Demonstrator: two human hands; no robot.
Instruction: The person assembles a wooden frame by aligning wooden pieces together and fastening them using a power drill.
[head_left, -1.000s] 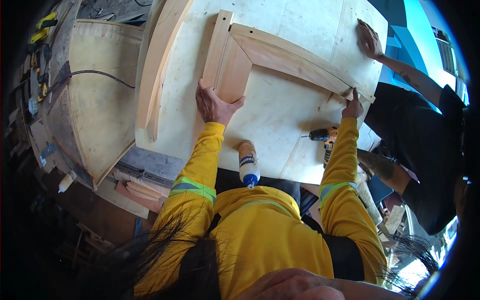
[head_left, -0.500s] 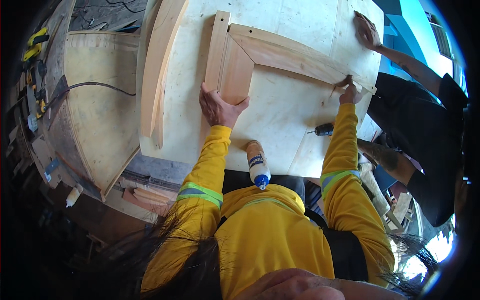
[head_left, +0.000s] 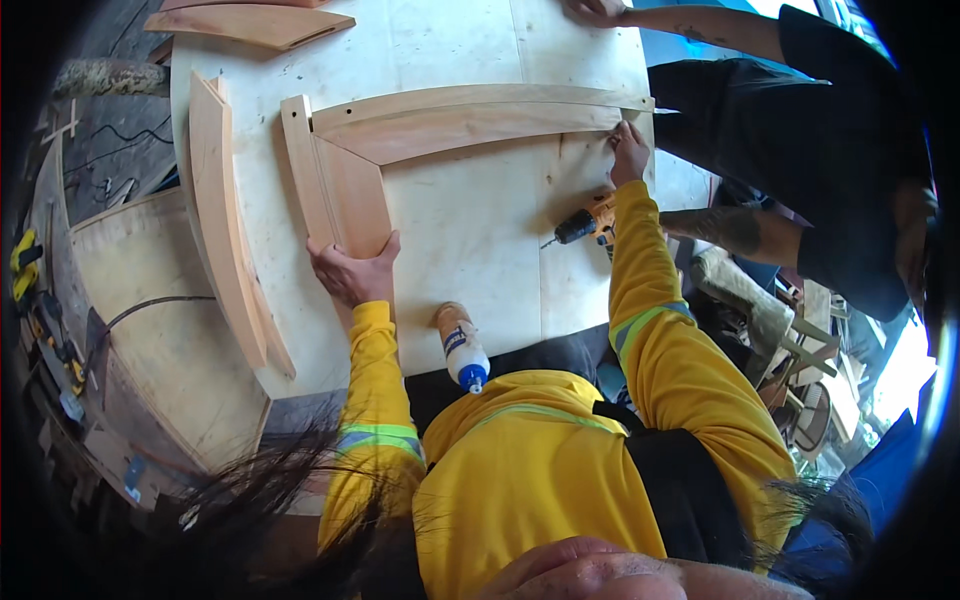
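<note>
A corner-jointed wooden frame lies on the pale plywood tabletop, with a long curved rail and a shorter leg meeting at a mitre. My left hand grips the lower end of the leg, fingers along its left edge and thumb on the right. At the rail's far right end, my right hand pinches the wood; its fingertips are partly hidden. A glue bottle with a blue cap lies near the table's front edge, between my forearms. Beside my right sleeve is an orange and black drill.
Curved wooden pieces lie along the table's left side, and another cut piece is at the far left. A co-worker in dark clothes stands at the right, one hand on the far tabletop. Scrap wood is piled lower right.
My view has turned and shifted, so the table and frame appear further left and more of the drill shows. Both my hands keep hold of the frame.
</note>
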